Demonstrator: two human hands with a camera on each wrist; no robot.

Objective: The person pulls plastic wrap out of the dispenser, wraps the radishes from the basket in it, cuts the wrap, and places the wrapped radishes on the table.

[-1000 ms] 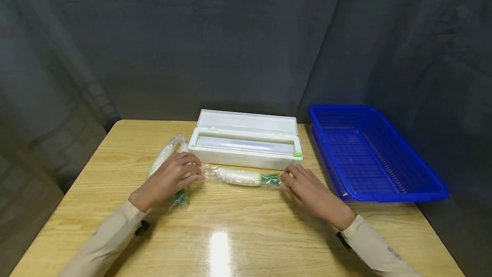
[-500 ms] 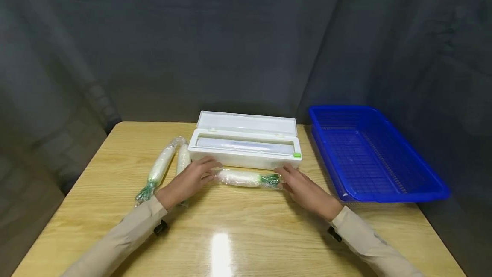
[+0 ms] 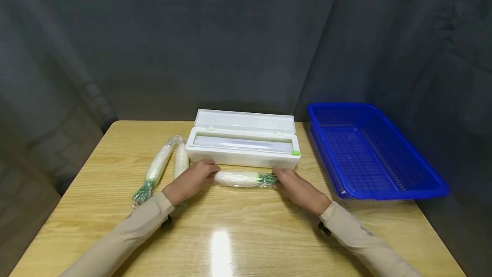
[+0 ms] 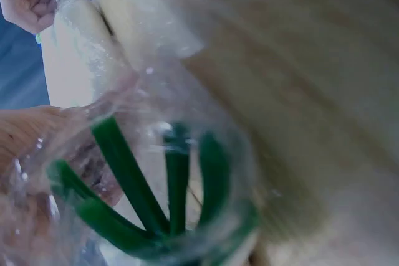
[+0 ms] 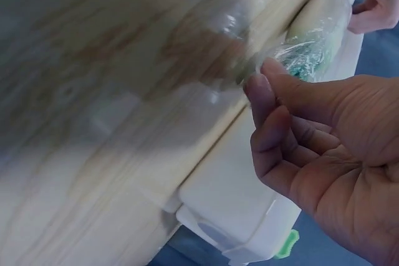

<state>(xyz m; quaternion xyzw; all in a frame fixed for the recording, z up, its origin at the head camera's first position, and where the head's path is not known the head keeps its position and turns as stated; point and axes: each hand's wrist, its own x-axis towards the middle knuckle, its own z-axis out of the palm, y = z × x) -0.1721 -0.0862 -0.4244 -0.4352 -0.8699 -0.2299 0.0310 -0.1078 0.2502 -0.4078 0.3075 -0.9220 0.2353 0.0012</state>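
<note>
A white radish (image 3: 236, 178) with green leaf stubs, wrapped in clear plastic film, lies crosswise before the white box. At its left end, my left hand (image 3: 194, 181) pinches the gathered film. My right hand (image 3: 297, 189) holds the film at the leafy right end; in the right wrist view the thumb and fingertip pinch the plastic film (image 5: 305, 48). Two more film-wrapped radishes lie to the left, one slanted radish (image 3: 159, 163) and one radish (image 3: 181, 159) partly hidden by my left hand. Green stubs (image 4: 177, 179) inside film fill the near part of the left wrist view.
A white cling film box (image 3: 242, 157) with its lid raised stands behind the radish, a film roll (image 3: 242, 143) inside and a green slider (image 3: 295, 153) at its right. A blue plastic basket (image 3: 326, 157) sits at the right of the wooden table (image 3: 261, 238).
My left hand has moved right to the radish's left end, uncovering the two radishes on the left. The right hand has shifted slightly left. The loose film at the ends is drawn in.
</note>
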